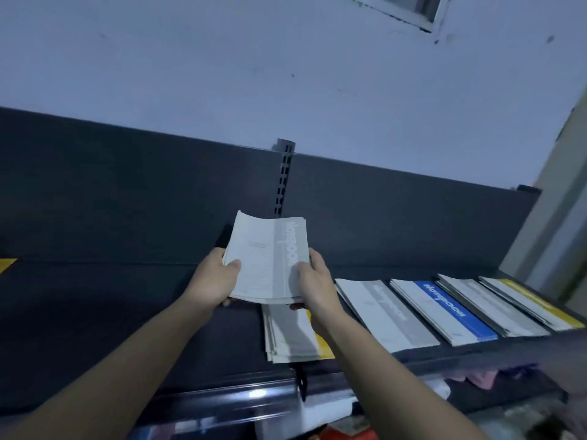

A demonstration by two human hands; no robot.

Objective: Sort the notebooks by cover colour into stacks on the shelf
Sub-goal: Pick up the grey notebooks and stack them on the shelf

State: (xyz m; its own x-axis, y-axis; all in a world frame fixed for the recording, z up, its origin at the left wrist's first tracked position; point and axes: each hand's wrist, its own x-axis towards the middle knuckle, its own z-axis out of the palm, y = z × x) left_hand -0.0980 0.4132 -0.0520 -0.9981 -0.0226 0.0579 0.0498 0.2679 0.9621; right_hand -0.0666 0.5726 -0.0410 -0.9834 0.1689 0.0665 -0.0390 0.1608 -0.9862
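Both my hands hold a bundle of grey-covered notebooks [266,258] above the dark shelf [127,312]. My left hand [216,277] grips its left edge, thumb on top. My right hand [313,281] grips the right edge. Below the bundle lies a pile with a grey cover on top and a yellow edge showing [293,335]. To the right lie a grey stack [386,312], a blue stack [444,309], another grey stack [489,304] and a yellow stack [533,301].
A dark back panel [127,198] with a slotted upright [284,179] rises behind the shelf. The shelf's left half is bare, with a yellow tag [6,265] at the far left. A lower shelf [349,417] holds mixed goods. A wall corner [559,217] stands right.
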